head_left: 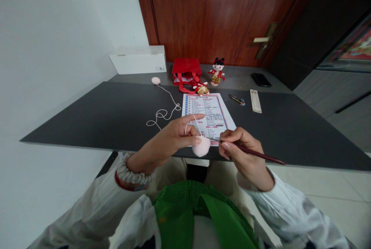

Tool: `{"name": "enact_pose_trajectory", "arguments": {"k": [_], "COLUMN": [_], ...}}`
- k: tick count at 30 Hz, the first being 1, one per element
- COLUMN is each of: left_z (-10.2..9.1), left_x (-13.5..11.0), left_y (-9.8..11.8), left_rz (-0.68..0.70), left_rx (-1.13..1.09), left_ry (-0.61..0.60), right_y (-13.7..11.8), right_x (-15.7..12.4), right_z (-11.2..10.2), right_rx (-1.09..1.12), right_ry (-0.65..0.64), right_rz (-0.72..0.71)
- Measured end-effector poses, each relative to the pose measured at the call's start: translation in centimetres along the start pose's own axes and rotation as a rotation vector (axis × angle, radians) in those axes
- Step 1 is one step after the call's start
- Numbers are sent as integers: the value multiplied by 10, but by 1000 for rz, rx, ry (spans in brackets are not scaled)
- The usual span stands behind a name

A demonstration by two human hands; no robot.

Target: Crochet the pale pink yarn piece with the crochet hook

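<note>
My left hand [166, 138] pinches a pale pink crocheted ball [201, 146] between thumb and fingers, with pale yarn looped over the raised index finger. My right hand [239, 152] grips a dark red crochet hook [257, 153], and its tip meets the crocheted ball. A thin strand of yarn [164, 114] wanders across the table from a small pink yarn ball [155, 81] to my left hand. Just beyond both hands, a printed sheet with coloured borders [210, 113] lies flat, its near edge partly covered by my fingers and the crocheted ball.
The dark tabletop [87, 117] ends close to a white wall on the left. Beyond the sheet stand a red bag [186, 70], crocheted dolls [217, 71], a white box [138, 60], a black phone [261, 79], a pale ruler [255, 101] and small tools [236, 99].
</note>
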State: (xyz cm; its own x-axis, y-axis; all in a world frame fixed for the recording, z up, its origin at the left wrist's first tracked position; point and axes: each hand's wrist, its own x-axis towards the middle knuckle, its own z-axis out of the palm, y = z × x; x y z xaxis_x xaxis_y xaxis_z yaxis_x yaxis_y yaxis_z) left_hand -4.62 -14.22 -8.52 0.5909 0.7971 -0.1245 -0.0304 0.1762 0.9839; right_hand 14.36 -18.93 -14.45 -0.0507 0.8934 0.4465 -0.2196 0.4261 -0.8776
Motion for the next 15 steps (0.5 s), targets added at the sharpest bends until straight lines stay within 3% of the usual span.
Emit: {"name": "enact_pose_trajectory", "arguments": {"k": [3, 7, 9, 13, 15], "left_z": [-1, -2, -2, -4, -4], "left_x": [0, -1, -2, -1, -1], "left_y": [-1, -1, -1, -1, -1], "left_rz": [-9, -44, -50, -45, -47], "left_rx": [-2, 3, 2, 5, 15], "left_ry": [-34, -53, -65, -89, -92], "right_y": [-6, -13, -14, -11, -11], "right_x": [-1, 1, 2, 4, 4], "right_z": [-4, -11, -12, -9, -9], "right_rx": [-165, -344, -328, -92, -71], "right_ry": [-18, -166, -165, -85, -89], "right_rz": [-71, -201, -166, 19, 32]}}
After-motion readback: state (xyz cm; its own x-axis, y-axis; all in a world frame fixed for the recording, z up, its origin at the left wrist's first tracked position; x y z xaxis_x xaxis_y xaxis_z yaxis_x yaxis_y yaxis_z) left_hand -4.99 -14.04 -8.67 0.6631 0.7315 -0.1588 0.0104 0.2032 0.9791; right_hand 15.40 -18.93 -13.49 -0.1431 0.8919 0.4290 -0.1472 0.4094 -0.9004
